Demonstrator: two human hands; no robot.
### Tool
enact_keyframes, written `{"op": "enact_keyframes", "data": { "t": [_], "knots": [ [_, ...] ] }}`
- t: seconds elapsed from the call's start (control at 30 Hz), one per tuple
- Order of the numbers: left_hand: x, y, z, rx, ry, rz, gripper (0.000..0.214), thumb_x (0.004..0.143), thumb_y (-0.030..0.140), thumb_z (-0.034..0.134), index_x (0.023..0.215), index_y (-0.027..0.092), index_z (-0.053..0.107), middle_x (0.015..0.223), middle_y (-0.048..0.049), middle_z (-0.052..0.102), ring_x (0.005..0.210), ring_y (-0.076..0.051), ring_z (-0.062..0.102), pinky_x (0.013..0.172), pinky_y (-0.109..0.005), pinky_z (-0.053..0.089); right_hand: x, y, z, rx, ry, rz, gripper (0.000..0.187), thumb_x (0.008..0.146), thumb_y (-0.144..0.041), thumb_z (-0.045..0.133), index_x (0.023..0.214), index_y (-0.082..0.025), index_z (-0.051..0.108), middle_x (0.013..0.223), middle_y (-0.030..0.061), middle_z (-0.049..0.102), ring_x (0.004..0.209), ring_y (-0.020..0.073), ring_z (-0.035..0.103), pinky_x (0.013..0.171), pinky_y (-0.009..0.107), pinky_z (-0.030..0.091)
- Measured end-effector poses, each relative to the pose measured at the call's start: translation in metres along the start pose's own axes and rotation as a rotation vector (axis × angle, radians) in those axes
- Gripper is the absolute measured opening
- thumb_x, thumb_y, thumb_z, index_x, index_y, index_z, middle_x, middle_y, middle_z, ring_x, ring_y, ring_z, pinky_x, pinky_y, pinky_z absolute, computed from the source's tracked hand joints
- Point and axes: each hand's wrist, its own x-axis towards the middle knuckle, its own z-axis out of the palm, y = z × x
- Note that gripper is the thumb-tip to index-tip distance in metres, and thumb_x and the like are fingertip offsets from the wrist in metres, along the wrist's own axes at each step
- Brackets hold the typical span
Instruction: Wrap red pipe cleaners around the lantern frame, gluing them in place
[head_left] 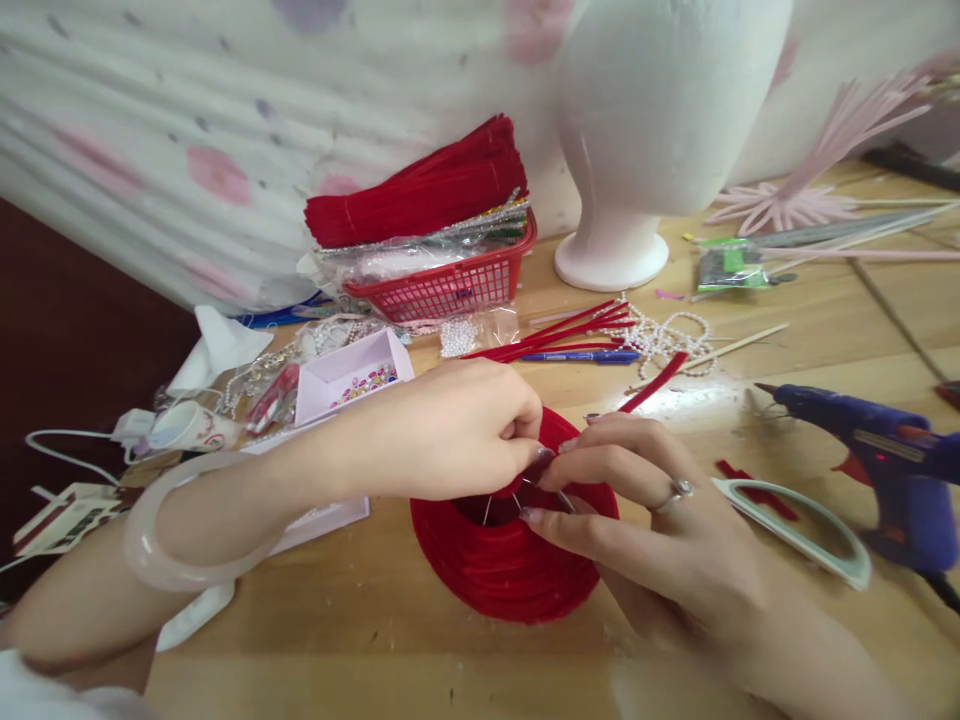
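A round red paper lantern [501,560] sits on the wooden table [360,620] in front of me. My left hand [450,430], with a pale bangle [161,545] on the wrist, pinches a thin wire at the lantern's top opening. My right hand [637,510], wearing a ring, pinches the same spot from the other side, fingers pressed together. A red pipe cleaner [654,384] sticks up behind my right fingers.
A blue glue gun [885,470] lies at the right, scissors with pale handles [802,525] beside it. Behind are loose red pipe cleaners [562,335], a blue pen [581,356], pearl strings [664,335], a red basket [450,280], a white foam head [660,130], and a tray of gems [352,375].
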Motion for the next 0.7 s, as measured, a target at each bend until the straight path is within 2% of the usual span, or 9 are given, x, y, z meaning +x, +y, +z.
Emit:
{"op": "enact_keyframes", "data": {
  "t": [0.1,0.17,0.27,0.37,0.47,0.6,0.7],
  "knots": [
    [-0.001,-0.002,0.000,-0.010,-0.016,0.024,0.022,0.081,0.020,0.051,0.060,0.020,0.055,0.056,0.0055,0.056,0.051,-0.009,0.049,0.045,-0.023,0.032,-0.001,0.000,0.000,0.004,-0.004,0.003,0.037,0.086,0.004,0.049,0.110,-0.016,0.070,0.110,0.0083,0.061,0.107,0.0229,0.049,0.093,0.043,0.045],
    [-0.002,-0.003,0.001,0.004,0.015,0.044,0.024,0.083,0.020,0.052,0.059,0.019,0.053,0.056,0.0056,0.055,0.051,-0.009,0.047,0.046,-0.024,0.032,-0.001,0.000,0.001,0.003,-0.002,0.003,0.037,0.087,0.004,0.049,0.110,-0.016,0.070,0.110,0.0085,0.061,0.107,0.0231,0.050,0.093,0.044,0.045],
    [-0.004,-0.001,0.003,0.122,0.089,0.136,0.024,0.085,0.016,0.054,0.060,0.018,0.055,0.061,0.0044,0.057,0.056,-0.010,0.049,0.052,-0.025,0.033,-0.001,0.001,0.001,-0.004,-0.001,0.003,0.038,0.086,0.004,0.049,0.110,-0.017,0.070,0.109,0.0083,0.062,0.107,0.0231,0.051,0.092,0.043,0.045],
    [-0.004,0.004,0.003,0.290,0.109,0.204,0.023,0.086,0.012,0.054,0.065,0.019,0.058,0.066,0.0025,0.059,0.059,-0.013,0.051,0.054,-0.028,0.031,-0.001,0.001,0.002,0.005,-0.004,0.003,0.039,0.084,0.006,0.050,0.111,-0.016,0.069,0.110,0.0081,0.061,0.107,0.0226,0.050,0.092,0.042,0.045],
    [-0.004,0.007,-0.002,0.354,0.156,0.249,0.022,0.090,0.015,0.054,0.068,0.020,0.058,0.070,0.0018,0.059,0.060,-0.014,0.051,0.054,-0.029,0.031,-0.002,0.001,0.002,0.021,0.006,0.006,0.038,0.085,0.006,0.050,0.111,-0.015,0.069,0.112,0.0081,0.059,0.109,0.0229,0.049,0.094,0.043,0.044],
    [-0.012,-0.001,-0.017,0.171,0.359,0.310,0.030,0.095,0.019,0.044,0.066,0.019,0.051,0.067,0.0033,0.055,0.059,-0.011,0.048,0.056,-0.026,0.034,-0.003,0.000,0.003,-0.006,0.020,0.017,0.036,0.086,0.004,0.050,0.110,-0.016,0.069,0.113,0.0071,0.060,0.111,0.0238,0.048,0.095,0.046,0.041],
    [-0.024,-0.018,-0.028,0.008,0.540,0.228,0.037,0.095,0.021,0.041,0.061,0.019,0.056,0.057,0.0046,0.050,0.055,-0.009,0.049,0.053,-0.022,0.035,-0.003,-0.003,0.004,-0.056,0.065,0.046,0.034,0.088,0.001,0.052,0.106,-0.022,0.070,0.114,0.0043,0.062,0.114,0.0257,0.046,0.098,0.050,0.037]
  ]
}}
